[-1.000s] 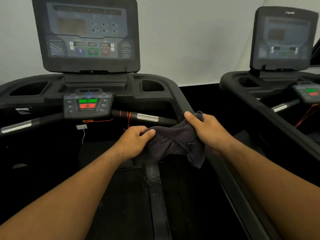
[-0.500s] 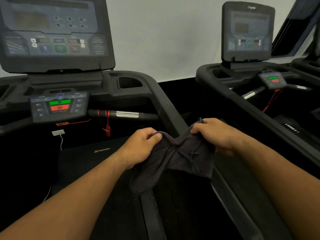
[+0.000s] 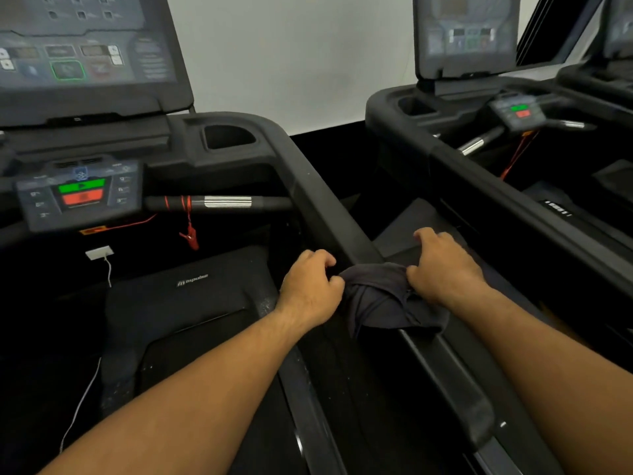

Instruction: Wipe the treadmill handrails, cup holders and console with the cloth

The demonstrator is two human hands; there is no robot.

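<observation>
A person's left hand (image 3: 310,289) hangs just inside the treadmill's right handrail (image 3: 329,214), knuckles up, fingers curled tight around the left end of a dark cloth (image 3: 380,293). The right hand (image 3: 442,265) sits just outside the same handrail, also knuckles up, with its fingers bunched into the cloth's right end. Both bare forearms reach in from the bottom edge and converge on the handrail.

Far to the left of the handrail, the console (image 3: 85,46) is cut off by the top and left edges, and its lettering is smeared with blur. The lower control panel (image 3: 80,192), with one green and one red button, is just as soft, so its key labels cannot be read. Both hands' fingertips are tucked out of sight under the palms or in the fabric. The stretch of handrail under the cloth is covered. To the right of the handrail, a second treadmill's console (image 3: 466,36) is blurred.

The cloth lies draped over the handrail, gathered into folds, and its long axis runs crosswise from hand to hand. Its loose lower edge hangs towards the camera. The handrail runs from the cup holder (image 3: 227,137) at its far end down to the lower right. A red safety clip (image 3: 190,234) dangles from the grip bar (image 3: 226,202) left of the handrail.
</observation>
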